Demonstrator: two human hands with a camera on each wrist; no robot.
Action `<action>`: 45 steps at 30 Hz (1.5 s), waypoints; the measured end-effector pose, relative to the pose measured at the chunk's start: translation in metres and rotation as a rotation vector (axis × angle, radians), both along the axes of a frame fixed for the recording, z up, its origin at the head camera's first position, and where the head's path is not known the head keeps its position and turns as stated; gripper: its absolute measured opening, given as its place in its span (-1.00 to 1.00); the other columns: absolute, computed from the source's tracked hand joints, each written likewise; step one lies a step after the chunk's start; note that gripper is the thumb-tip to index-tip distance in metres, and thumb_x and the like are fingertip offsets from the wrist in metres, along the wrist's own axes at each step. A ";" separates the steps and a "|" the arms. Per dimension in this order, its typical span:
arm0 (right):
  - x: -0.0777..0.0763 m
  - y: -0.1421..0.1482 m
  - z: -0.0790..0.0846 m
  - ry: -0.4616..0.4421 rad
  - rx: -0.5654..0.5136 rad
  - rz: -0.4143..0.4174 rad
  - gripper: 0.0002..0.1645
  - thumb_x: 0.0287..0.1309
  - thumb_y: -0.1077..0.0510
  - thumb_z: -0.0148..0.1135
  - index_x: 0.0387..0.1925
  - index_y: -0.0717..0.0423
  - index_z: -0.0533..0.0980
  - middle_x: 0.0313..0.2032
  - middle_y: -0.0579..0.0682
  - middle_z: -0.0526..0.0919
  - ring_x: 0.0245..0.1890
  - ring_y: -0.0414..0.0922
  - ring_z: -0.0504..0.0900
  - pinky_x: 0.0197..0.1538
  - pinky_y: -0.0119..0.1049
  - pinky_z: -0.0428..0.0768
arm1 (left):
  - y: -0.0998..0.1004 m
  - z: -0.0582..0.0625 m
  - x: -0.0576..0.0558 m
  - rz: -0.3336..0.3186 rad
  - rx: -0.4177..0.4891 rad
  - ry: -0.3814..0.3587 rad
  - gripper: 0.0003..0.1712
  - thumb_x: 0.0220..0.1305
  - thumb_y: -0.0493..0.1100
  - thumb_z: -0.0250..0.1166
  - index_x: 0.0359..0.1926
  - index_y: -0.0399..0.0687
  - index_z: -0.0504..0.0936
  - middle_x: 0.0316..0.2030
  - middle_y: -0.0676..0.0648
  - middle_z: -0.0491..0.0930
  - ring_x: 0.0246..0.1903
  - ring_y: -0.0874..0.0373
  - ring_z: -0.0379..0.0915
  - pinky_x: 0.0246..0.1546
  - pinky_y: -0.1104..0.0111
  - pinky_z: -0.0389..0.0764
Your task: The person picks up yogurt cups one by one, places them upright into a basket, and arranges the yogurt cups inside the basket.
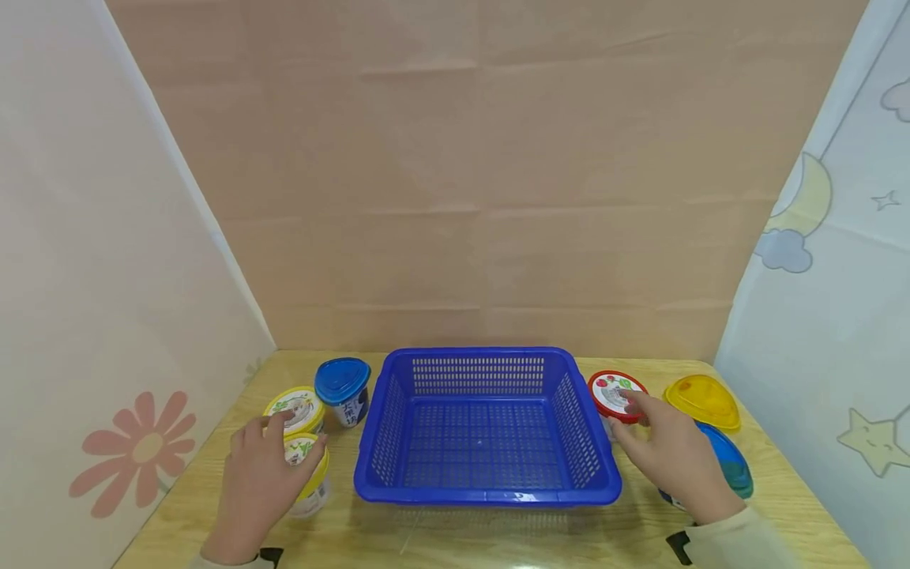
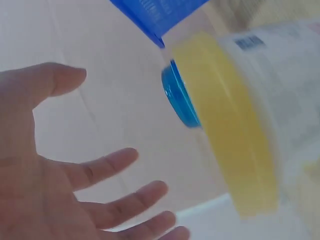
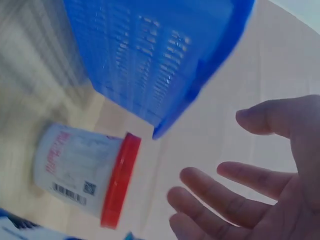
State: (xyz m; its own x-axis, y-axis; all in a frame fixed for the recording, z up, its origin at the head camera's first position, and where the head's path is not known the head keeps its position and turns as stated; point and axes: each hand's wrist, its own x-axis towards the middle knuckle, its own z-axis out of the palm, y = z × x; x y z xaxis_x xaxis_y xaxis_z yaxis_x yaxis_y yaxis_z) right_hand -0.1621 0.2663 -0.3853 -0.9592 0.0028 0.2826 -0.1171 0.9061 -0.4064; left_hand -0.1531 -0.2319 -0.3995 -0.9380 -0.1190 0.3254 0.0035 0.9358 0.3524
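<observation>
My left hand [image 1: 259, 474], fingers spread, hovers over two tubs with yellow lids. The nearer yellow-lidded tub [image 2: 227, 120] looms large in the left wrist view, apart from the fingers; the farther tub [image 1: 295, 405] is partly covered by the hand in the head view. Behind them stands a tub with a blue lid [image 1: 343, 381]. My right hand [image 1: 671, 450], fingers apart, is over a white tub with a red lid [image 3: 120, 180]. The right wrist view shows a gap between fingers and tub. Between the hands sits a blue plastic basket [image 1: 486, 496] with nothing in it.
Right of the right hand stand a yellow-lidded tub [image 1: 702, 401] and a tub with a blue lid [image 1: 728, 462], partly hidden by the hand. All rest on a wooden table [image 1: 455, 545], with a brown-covered wall [image 1: 476, 197] behind and pale printed sheets at both sides.
</observation>
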 end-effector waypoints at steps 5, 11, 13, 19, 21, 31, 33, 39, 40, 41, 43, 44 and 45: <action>0.000 -0.007 -0.008 -0.102 -0.016 -0.009 -0.22 0.22 -0.19 0.32 0.30 0.19 0.43 -0.17 0.05 0.71 -0.41 -0.14 0.56 -0.52 -0.29 0.49 | -0.017 -0.008 0.009 0.042 0.048 -0.152 0.03 0.25 0.44 0.18 0.21 -0.48 0.30 0.07 -0.60 0.34 0.06 -0.53 0.26 -0.06 -0.28 0.40; -0.003 -0.010 -0.019 -0.151 -0.034 0.013 -0.18 0.16 -0.18 0.38 0.30 0.20 0.43 -0.17 0.04 0.72 -0.40 -0.18 0.60 -0.48 -0.33 0.53 | -0.025 -0.022 0.013 0.025 0.076 -0.234 0.22 0.17 0.51 0.21 0.34 -0.50 0.12 0.08 -0.63 0.32 0.07 -0.57 0.27 -0.01 -0.30 0.42; -0.004 -0.011 -0.022 -0.159 -0.034 0.023 -0.18 0.15 -0.18 0.39 0.30 0.21 0.43 -0.20 0.03 0.72 -0.41 -0.18 0.60 -0.48 -0.33 0.54 | -0.026 -0.025 0.013 0.016 0.092 -0.245 0.25 0.16 0.49 0.24 0.36 -0.50 0.06 0.09 -0.63 0.30 0.09 -0.59 0.26 0.00 -0.32 0.43; -0.006 -0.014 -0.025 -0.181 -0.011 0.024 -0.19 0.13 -0.14 0.40 0.32 0.17 0.43 -0.27 -0.02 0.68 -0.48 -0.20 0.51 -0.50 -0.36 0.51 | -0.028 -0.033 0.012 0.008 0.128 -0.265 0.31 0.04 0.49 0.35 0.36 -0.47 0.04 0.06 -0.57 0.32 0.05 -0.51 0.31 -0.10 -0.26 0.52; -0.007 -0.015 -0.026 -0.198 -0.008 0.022 -0.19 0.12 -0.12 0.41 0.32 0.15 0.42 -0.29 -0.03 0.66 -0.49 -0.19 0.49 -0.51 -0.36 0.50 | -0.030 -0.035 0.011 0.005 0.131 -0.257 0.31 0.01 0.47 0.39 0.34 -0.47 0.07 0.04 -0.55 0.34 0.03 -0.47 0.34 -0.13 -0.22 0.54; -0.009 -0.015 -0.029 -0.260 -0.062 0.011 -0.20 0.17 -0.11 0.36 0.35 0.15 0.37 -0.31 0.01 0.68 -0.43 -0.16 0.57 -0.43 -0.29 0.61 | -0.042 -0.044 0.006 -0.049 0.208 -0.292 0.30 0.06 0.35 0.43 0.40 -0.48 -0.01 0.14 -0.55 0.32 0.16 -0.49 0.28 0.05 -0.30 0.42; -0.009 -0.015 -0.030 -0.263 -0.088 0.017 -0.19 0.18 -0.10 0.36 0.36 0.16 0.35 -0.26 0.07 0.71 -0.39 -0.11 0.63 -0.38 -0.22 0.67 | -0.044 -0.046 0.007 -0.065 0.237 -0.295 0.29 0.08 0.32 0.45 0.41 -0.48 -0.03 0.18 -0.55 0.31 0.18 -0.49 0.28 0.08 -0.31 0.40; -0.010 -0.016 -0.032 -0.282 -0.195 0.042 -0.17 0.21 -0.04 0.34 0.39 0.20 0.27 -0.12 0.26 0.71 -0.26 0.05 0.73 -0.29 -0.08 0.73 | -0.047 -0.049 0.006 -0.115 0.296 -0.258 0.25 0.10 0.23 0.48 0.40 -0.48 -0.03 0.16 -0.52 0.36 0.15 -0.41 0.39 0.07 -0.26 0.47; -0.009 -0.017 -0.033 -0.285 -0.214 0.045 -0.17 0.22 -0.03 0.34 0.40 0.21 0.25 -0.12 0.27 0.71 -0.27 0.05 0.74 -0.29 -0.09 0.73 | -0.048 -0.050 0.006 -0.120 0.299 -0.254 0.24 0.10 0.22 0.49 0.40 -0.48 -0.03 0.16 -0.51 0.37 0.15 -0.39 0.40 0.06 -0.24 0.48; -0.009 -0.017 -0.033 -0.288 -0.234 0.048 -0.17 0.22 -0.01 0.34 0.40 0.22 0.25 -0.13 0.26 0.72 -0.28 0.04 0.74 -0.30 -0.10 0.73 | -0.048 -0.050 0.006 -0.122 0.298 -0.256 0.24 0.10 0.22 0.48 0.40 -0.47 -0.03 0.17 -0.50 0.37 0.15 -0.39 0.41 0.06 -0.24 0.48; -0.009 -0.018 -0.033 -0.293 -0.264 0.052 -0.17 0.23 0.02 0.33 0.40 0.23 0.23 -0.15 0.25 0.73 -0.30 0.02 0.75 -0.31 -0.12 0.73 | -0.048 -0.050 0.006 -0.125 0.293 -0.251 0.23 0.09 0.22 0.49 0.40 -0.46 -0.02 0.17 -0.49 0.38 0.14 -0.38 0.42 0.04 -0.23 0.49; -0.008 -0.018 -0.033 -0.295 -0.274 0.053 -0.18 0.23 0.03 0.33 0.40 0.24 0.23 -0.16 0.24 0.73 -0.32 0.01 0.75 -0.32 -0.13 0.73 | -0.048 -0.050 0.006 -0.130 0.294 -0.245 0.23 0.08 0.21 0.50 0.39 -0.45 -0.01 0.16 -0.48 0.39 0.13 -0.37 0.42 0.04 -0.22 0.50; -0.008 -0.019 -0.032 -0.297 -0.281 0.053 -0.18 0.23 0.04 0.33 0.40 0.24 0.23 -0.17 0.23 0.73 -0.33 0.00 0.75 -0.33 -0.14 0.73 | -0.048 -0.050 0.006 -0.135 0.294 -0.240 0.22 0.07 0.21 0.51 0.39 -0.45 0.00 0.15 -0.48 0.40 0.12 -0.36 0.43 0.03 -0.21 0.51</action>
